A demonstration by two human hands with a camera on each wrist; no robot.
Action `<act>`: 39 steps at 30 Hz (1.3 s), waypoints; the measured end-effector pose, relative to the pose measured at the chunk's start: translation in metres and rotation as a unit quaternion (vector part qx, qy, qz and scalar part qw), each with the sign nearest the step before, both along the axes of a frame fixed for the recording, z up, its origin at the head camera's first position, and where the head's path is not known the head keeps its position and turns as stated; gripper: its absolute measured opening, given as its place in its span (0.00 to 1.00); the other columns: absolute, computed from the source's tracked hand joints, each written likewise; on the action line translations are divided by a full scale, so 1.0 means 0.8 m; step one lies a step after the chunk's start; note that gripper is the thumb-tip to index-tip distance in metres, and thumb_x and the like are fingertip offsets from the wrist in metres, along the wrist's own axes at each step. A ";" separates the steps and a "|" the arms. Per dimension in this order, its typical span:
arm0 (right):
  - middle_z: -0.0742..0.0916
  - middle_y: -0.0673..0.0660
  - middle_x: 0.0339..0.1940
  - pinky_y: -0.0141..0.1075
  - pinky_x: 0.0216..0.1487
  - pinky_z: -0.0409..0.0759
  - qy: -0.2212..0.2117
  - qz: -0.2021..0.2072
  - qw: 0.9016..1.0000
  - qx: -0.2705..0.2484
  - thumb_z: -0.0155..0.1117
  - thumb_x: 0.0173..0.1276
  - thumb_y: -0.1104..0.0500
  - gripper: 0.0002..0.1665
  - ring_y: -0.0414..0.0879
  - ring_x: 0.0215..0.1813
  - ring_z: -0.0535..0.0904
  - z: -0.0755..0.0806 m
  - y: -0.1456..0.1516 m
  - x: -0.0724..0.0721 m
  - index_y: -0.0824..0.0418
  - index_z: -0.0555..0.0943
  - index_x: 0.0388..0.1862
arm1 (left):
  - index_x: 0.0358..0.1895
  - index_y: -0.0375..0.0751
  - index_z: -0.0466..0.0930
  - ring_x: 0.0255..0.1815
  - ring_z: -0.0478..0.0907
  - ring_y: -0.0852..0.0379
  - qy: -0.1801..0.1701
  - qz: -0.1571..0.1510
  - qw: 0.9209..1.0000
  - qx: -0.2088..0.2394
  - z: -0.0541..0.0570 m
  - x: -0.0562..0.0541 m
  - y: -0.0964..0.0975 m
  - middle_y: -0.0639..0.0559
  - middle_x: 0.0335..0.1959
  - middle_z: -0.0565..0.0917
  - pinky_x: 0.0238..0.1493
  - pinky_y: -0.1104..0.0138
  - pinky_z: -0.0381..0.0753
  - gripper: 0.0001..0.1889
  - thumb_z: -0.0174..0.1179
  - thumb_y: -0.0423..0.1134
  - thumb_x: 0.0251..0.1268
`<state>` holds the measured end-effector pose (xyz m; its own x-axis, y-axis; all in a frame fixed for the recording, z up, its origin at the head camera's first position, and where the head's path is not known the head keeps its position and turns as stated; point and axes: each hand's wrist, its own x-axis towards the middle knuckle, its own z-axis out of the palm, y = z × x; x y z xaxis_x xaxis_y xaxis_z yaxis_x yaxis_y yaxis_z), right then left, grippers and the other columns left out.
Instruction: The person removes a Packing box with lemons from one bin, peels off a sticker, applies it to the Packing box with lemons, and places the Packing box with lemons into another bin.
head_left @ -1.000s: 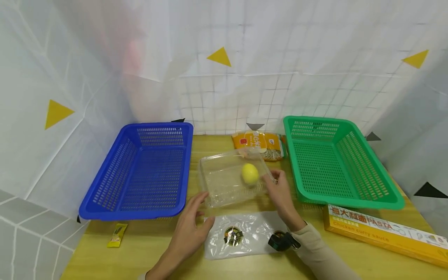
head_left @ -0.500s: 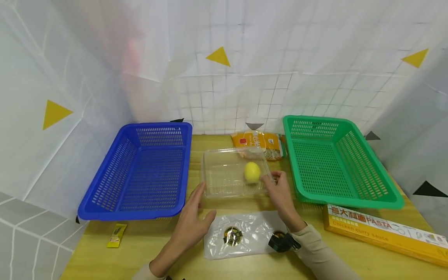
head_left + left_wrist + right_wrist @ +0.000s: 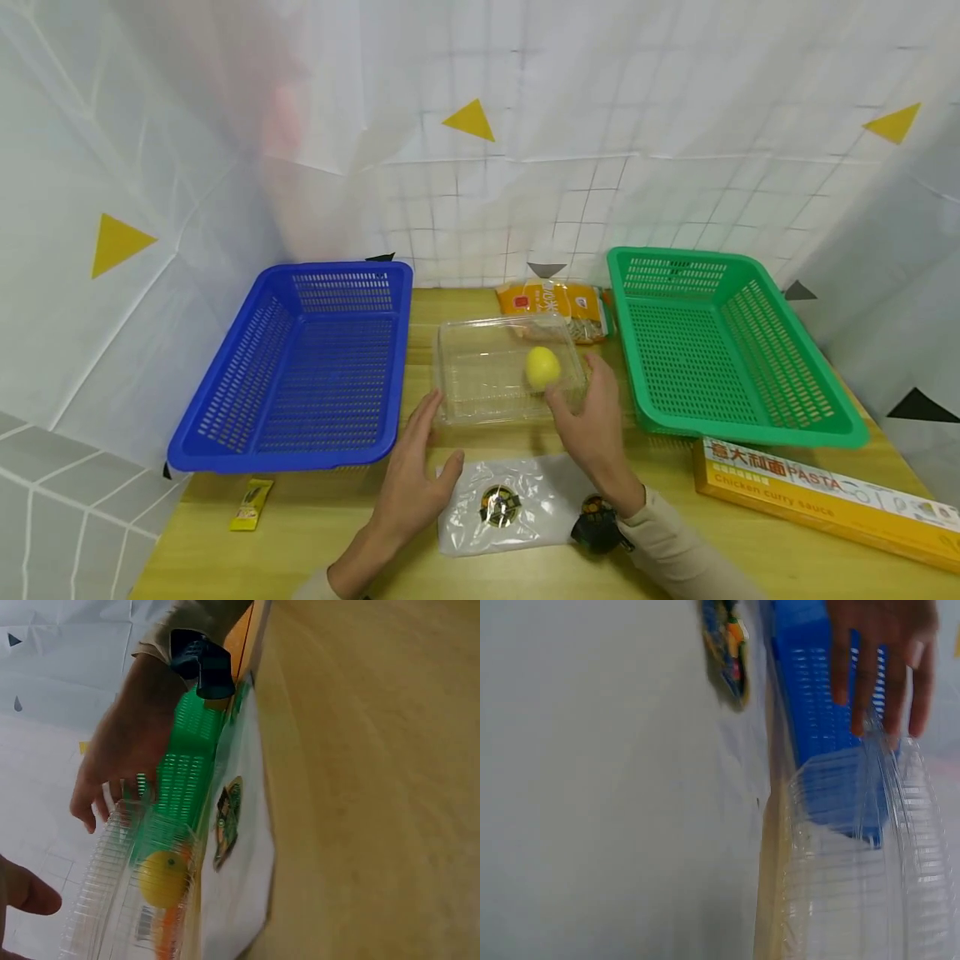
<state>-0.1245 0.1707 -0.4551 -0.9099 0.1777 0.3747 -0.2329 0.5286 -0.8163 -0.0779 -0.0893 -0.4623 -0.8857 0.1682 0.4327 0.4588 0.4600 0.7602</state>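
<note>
A clear plastic clamshell box (image 3: 480, 387) rests on the table with a yellow lemon (image 3: 542, 367) inside, towards its right end. In the left wrist view the clamshell's ribbed top and base meet at a rim, and the lemon shows through the wall. My left hand (image 3: 408, 479) is at the box's front left corner, fingers extended and thumb apart. At the front right corner my right hand (image 3: 596, 425) has its thumb by the front edge and its fingers along the right side. Neither hand is curled round the box. Whether the lid is latched cannot be seen.
A white plastic packet (image 3: 536, 517) lies in front of the clamshell, an orange food bag (image 3: 558, 304) behind it. The blue basket (image 3: 401, 358) stands left, the green basket (image 3: 633, 358) right. A pasta box (image 3: 825, 508) and a small yellow sachet (image 3: 251, 505) lie near the front.
The clamshell has straightened and shifted slightly back and right, with the lemon inside. My right hand has let go of its right edge and spread its fingers; the left hand stays alongside.
</note>
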 end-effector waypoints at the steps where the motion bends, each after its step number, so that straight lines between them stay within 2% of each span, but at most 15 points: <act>1: 0.67 0.72 0.76 0.66 0.74 0.58 0.037 0.005 0.999 0.021 0.69 0.66 0.62 0.43 0.65 0.77 0.59 0.001 -0.003 0.003 0.73 0.64 0.76 | 0.79 0.31 0.61 0.80 0.55 0.40 0.026 0.004 1.000 -0.012 -0.001 0.000 0.001 0.37 0.80 0.61 0.74 0.43 0.61 0.43 0.67 0.31 0.59; 3: 0.69 0.70 0.76 0.64 0.72 0.61 0.107 0.024 0.993 0.043 0.67 0.61 0.66 0.40 0.63 0.77 0.61 0.002 -0.007 0.007 0.72 0.69 0.73 | 0.77 0.28 0.62 0.80 0.54 0.36 0.084 0.006 0.996 -0.028 -0.003 0.001 0.002 0.35 0.79 0.62 0.75 0.42 0.58 0.40 0.66 0.31 0.60; 5: 0.73 0.68 0.73 0.60 0.69 0.67 0.167 0.047 0.984 0.050 0.65 0.59 0.68 0.36 0.61 0.74 0.66 0.004 -0.011 0.012 0.71 0.74 0.68 | 0.74 0.26 0.66 0.79 0.55 0.32 0.141 0.001 0.989 -0.030 -0.003 0.001 0.003 0.33 0.77 0.65 0.76 0.43 0.58 0.36 0.63 0.30 0.60; 7: 0.79 0.65 0.67 0.51 0.64 0.75 0.208 0.076 0.974 0.045 0.63 0.57 0.70 0.30 0.59 0.67 0.75 0.005 -0.014 0.018 0.69 0.79 0.63 | 0.69 0.26 0.72 0.75 0.63 0.32 0.193 -0.015 0.981 -0.020 -0.002 0.001 0.004 0.32 0.72 0.71 0.74 0.48 0.65 0.31 0.61 0.28 0.60; 10: 0.86 0.60 0.53 0.40 0.51 0.84 0.218 0.136 0.966 0.017 0.62 0.57 0.75 0.23 0.54 0.51 0.83 0.003 -0.019 0.031 0.68 0.84 0.53 | 0.58 0.31 0.82 0.61 0.78 0.40 0.242 -0.044 0.969 -0.009 0.000 0.000 0.004 0.39 0.59 0.81 0.64 0.58 0.77 0.21 0.59 0.25 0.59; 12: 0.88 0.58 0.46 0.37 0.44 0.86 0.186 0.176 0.967 -0.002 0.63 0.57 0.78 0.20 0.52 0.43 0.85 -0.002 -0.022 0.040 0.65 0.85 0.48 | 0.50 0.35 0.85 0.50 0.84 0.48 0.248 -0.059 0.967 -0.014 -0.001 0.000 0.003 0.46 0.49 0.85 0.54 0.64 0.82 0.16 0.60 0.25 0.59; 16: 0.89 0.57 0.41 0.40 0.38 0.88 0.090 0.238 0.967 -0.024 0.66 0.60 0.79 0.18 0.52 0.39 0.86 -0.018 -0.028 0.052 0.62 0.87 0.44 | 0.40 0.41 0.86 0.37 0.83 0.61 0.195 -0.078 0.977 -0.041 -0.007 0.003 0.000 0.55 0.37 0.86 0.40 0.70 0.84 0.09 0.62 0.25 0.61; 19: 0.89 0.56 0.41 0.41 0.37 0.88 0.035 0.278 0.960 -0.017 0.67 0.61 0.78 0.16 0.50 0.39 0.86 -0.029 -0.030 0.056 0.63 0.87 0.44 | 0.39 0.41 0.87 0.33 0.80 0.67 0.134 -0.083 0.985 -0.071 -0.014 0.004 -0.001 0.58 0.34 0.85 0.33 0.73 0.82 0.10 0.63 0.24 0.59; 22: 0.88 0.54 0.41 0.39 0.36 0.87 0.015 0.311 0.950 0.012 0.70 0.59 0.77 0.17 0.46 0.38 0.84 -0.038 -0.030 0.056 0.62 0.87 0.44 | 0.39 0.40 0.88 0.30 0.77 0.69 0.072 -0.096 0.988 -0.100 -0.020 0.005 -0.002 0.59 0.31 0.84 0.30 0.74 0.79 0.13 0.62 0.22 0.54; 26: 0.86 0.53 0.39 0.37 0.34 0.83 0.019 0.330 0.942 0.059 0.73 0.54 0.75 0.19 0.47 0.36 0.81 -0.047 -0.030 0.054 0.61 0.87 0.44 | 0.39 0.38 0.88 0.29 0.75 0.70 0.008 -0.130 0.984 -0.120 -0.026 0.006 -0.004 0.61 0.29 0.83 0.31 0.75 0.78 0.15 0.58 0.20 0.53; 30: 0.84 0.51 0.38 0.34 0.36 0.80 0.009 0.341 0.935 0.099 0.74 0.56 0.71 0.18 0.45 0.37 0.78 -0.050 -0.031 0.054 0.60 0.88 0.46 | 0.40 0.37 0.89 0.29 0.74 0.69 -0.012 -0.144 0.981 -0.131 -0.028 0.007 -0.007 0.62 0.29 0.80 0.31 0.74 0.77 0.14 0.60 0.21 0.54; 36: 0.80 0.49 0.36 0.31 0.38 0.75 0.005 0.338 0.930 0.143 0.75 0.56 0.68 0.16 0.41 0.37 0.73 -0.050 -0.030 0.057 0.59 0.90 0.44 | 0.43 0.38 0.90 0.30 0.72 0.68 0.003 -0.152 0.976 -0.158 -0.029 0.006 -0.006 0.61 0.32 0.80 0.31 0.74 0.75 0.13 0.61 0.25 0.57; 39: 0.79 0.49 0.35 0.32 0.39 0.74 0.012 0.337 0.929 0.152 0.77 0.56 0.68 0.14 0.41 0.38 0.73 -0.050 -0.031 0.057 0.57 0.90 0.42 | 0.43 0.39 0.90 0.29 0.71 0.68 0.008 -0.149 0.976 -0.161 -0.030 0.006 -0.005 0.60 0.32 0.80 0.30 0.74 0.74 0.12 0.62 0.25 0.58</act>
<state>-0.0785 0.1462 -0.4948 -0.7667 -0.5472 0.3357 -0.6111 0.4618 -0.6429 -0.0734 -0.0930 -0.4859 -0.7698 0.5467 0.3295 0.6199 0.5173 0.5900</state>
